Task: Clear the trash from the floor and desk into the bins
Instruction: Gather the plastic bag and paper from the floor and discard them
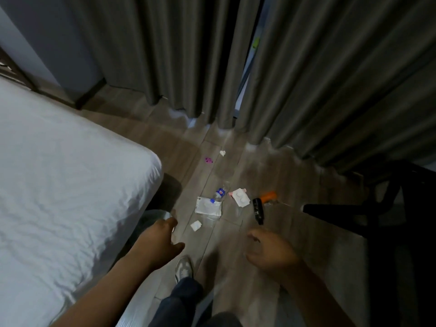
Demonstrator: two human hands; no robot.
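- Hanging over the floor (295, 185) at lower right: right hand (269, 249), fingers loosely curled, holding nothing.
- Reaching forward at lower centre: left hand (162, 234), grip impossible to tell.
- Lying scattered mid-frame: water bottle (219, 194) touching white packet (208, 207), crumpled tissue (195, 225), black bottle (257, 210).

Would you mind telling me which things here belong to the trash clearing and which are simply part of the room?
For the job, all on the floor: plastic bottle, white packet, crumpled tissue, blister pack, dark bottle, orange item, pink scrap, small white scrap.

Just there: bed, curtains, black chair.
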